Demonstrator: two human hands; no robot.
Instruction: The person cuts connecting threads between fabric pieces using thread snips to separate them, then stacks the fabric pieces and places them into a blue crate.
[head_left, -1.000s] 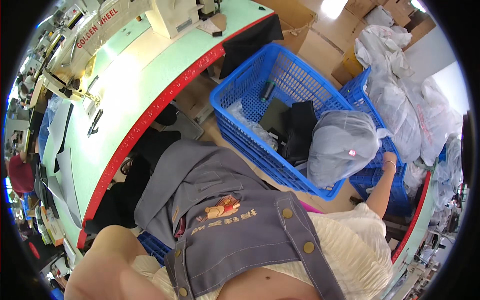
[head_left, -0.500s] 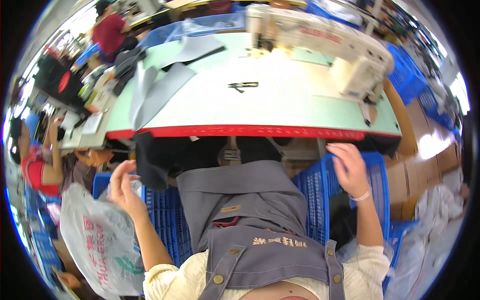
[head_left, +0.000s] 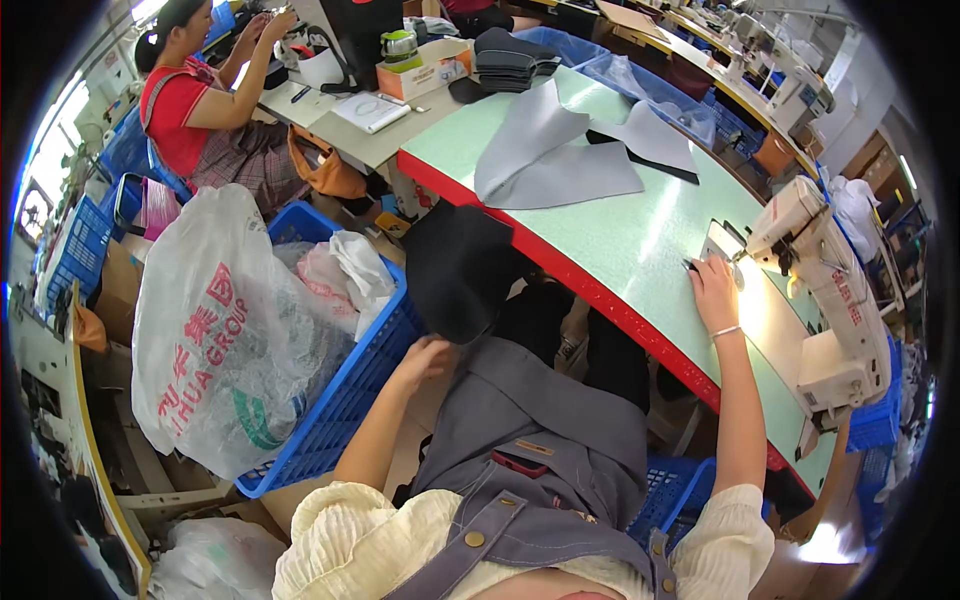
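My right hand (head_left: 714, 292) rests on the pale green tabletop (head_left: 640, 235), fingers closed around small black thread snips (head_left: 691, 265). It is beside the lit needle area of a white sewing machine (head_left: 830, 290). Below the table's red front edge, my left hand (head_left: 424, 362) is low with its fingers curled. Its fingertips are at the lower edge of a black fabric piece (head_left: 455, 275) hanging by the table; whether they grip anything is hidden. Grey fabric pieces (head_left: 560, 160) lie at the far left of the tabletop, partly over a black one.
A blue crate (head_left: 330, 415) with a large clear plastic bag (head_left: 235, 340) stands at my left. Another blue crate (head_left: 675, 495) is under the table. Stacked dark pieces (head_left: 510, 65) lie beyond the grey fabric. A person in red (head_left: 205, 115) sits at a neighbouring table.
My view has turned left. My right hand has gone from above the crate to the snips on the tabletop. The left hand's raised, spread fingers are now curled near the black fabric.
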